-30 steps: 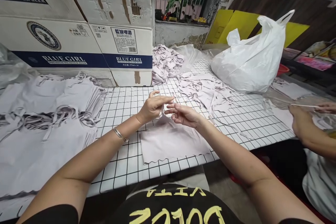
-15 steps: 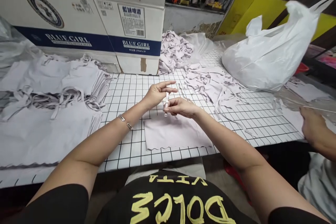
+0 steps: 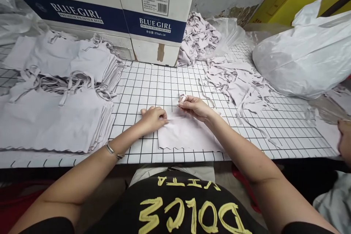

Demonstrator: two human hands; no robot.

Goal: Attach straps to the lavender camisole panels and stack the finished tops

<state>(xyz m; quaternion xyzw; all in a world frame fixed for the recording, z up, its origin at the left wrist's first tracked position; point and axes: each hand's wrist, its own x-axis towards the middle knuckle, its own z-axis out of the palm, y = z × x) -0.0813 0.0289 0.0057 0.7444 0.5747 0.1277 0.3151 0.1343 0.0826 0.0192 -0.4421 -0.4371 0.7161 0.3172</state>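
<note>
In front of me a pale pinkish fabric piece [image 3: 186, 135] with a wavy near edge lies flat on the table. My left hand [image 3: 154, 120] is at its upper left corner, thumb and fingers pinched on the fabric edge. Above the far edge of the piece, my right hand [image 3: 196, 108] is closed on a narrow pale strap [image 3: 182, 98], which curls in a small loop above the fingertips. Part of the fabric is hidden under my right hand and forearm.
Stacked pale garments with straps [image 3: 55, 113] lie at left. A Blue Girl beer carton [image 3: 153, 47] stands behind. Loose fabric scraps [image 3: 236, 80] and a white plastic bag [image 3: 304, 58] are to the right. Another person's hand [image 3: 344, 139] shows at the right edge.
My hands have come apart: the left moved down and left from the strap to the fabric's corner. The right still holds the strap, slightly farther right. The view has tilted down.
</note>
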